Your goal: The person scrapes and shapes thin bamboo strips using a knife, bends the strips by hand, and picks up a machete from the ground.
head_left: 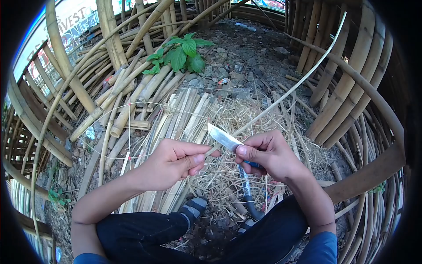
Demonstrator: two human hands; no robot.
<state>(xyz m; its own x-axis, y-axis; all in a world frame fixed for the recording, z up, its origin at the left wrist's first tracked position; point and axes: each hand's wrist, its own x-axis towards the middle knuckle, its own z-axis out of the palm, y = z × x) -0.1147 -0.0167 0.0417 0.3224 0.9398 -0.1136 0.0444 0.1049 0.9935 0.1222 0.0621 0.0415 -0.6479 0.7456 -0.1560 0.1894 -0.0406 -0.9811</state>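
a: start at the left; what's there?
b: cut bamboo poles [127,110] in a heap, then split bamboo slats [187,110] lying side by side on the ground.
a: and the left hand [178,163]?
b: just this side of the slats. thumb and forefinger are pinched together on the near end of a thin bamboo strip [263,114].
a: which way does the strip run?
b: its long axis goes from that pinch away and up to the right, past the right hand, its far end free and curving upward.
a: what crosses it?
b: a knife [224,137], blade slanting over the strip between the two hands, tip toward the upper left.
a: so the right hand [272,154] has that?
b: yes, closed around its blue handle, thumb pressed near the base of the blade. the crossing is close to both hands; i can't tell which is nearer.
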